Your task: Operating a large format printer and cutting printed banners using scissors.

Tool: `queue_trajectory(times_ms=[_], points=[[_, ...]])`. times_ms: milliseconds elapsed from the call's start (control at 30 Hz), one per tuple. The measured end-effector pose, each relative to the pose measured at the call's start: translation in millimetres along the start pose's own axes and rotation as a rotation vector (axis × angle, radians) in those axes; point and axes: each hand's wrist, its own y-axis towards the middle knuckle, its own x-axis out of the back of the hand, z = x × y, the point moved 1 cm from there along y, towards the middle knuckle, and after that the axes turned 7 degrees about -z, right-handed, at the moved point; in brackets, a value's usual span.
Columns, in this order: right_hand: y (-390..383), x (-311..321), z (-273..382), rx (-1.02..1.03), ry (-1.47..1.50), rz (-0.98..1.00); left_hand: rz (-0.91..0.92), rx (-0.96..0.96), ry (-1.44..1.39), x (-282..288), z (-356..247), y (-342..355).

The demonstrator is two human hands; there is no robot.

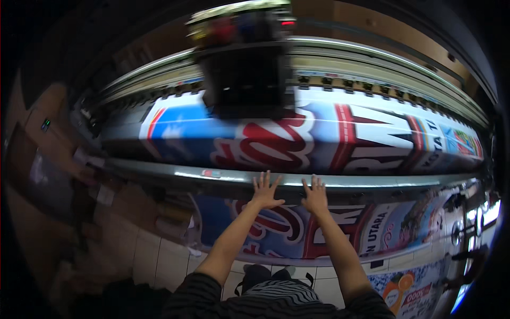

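My left hand [264, 192] has its fingers spread at the long grey metal bar [186, 173] across the front of a wide-format printer, with the fingertips at the bar. My right hand [315, 194] is a short way to its right, fingers apart, also at the bar. Neither holds anything. Behind the bar, a colourful printed banner [265, 143] in blue, red and white curves over the printer's platen. A blurred black print carriage [244, 80] hangs over it. More of the banner [345, 234] hangs below the bar, beneath my forearms.
A printed sheet [404, 287] with orange fruit pictures lies at the lower right on the tiled floor [143, 250]. A dark figure, seemingly a person [470, 263], is at the far right. Dim boxy shapes stand at the left, too dark to make out.
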Motion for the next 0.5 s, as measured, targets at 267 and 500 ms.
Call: queue_trajectory(times_ms=[267,500], points=[[-1,-8,-2,0.023,0.082,-0.284,-0.042,0.057,-0.015,-10,-2,-2],[36,-16,-16,0.036,0.093,-0.440,-0.372,0.000,-0.050,-29,-3,-4]])
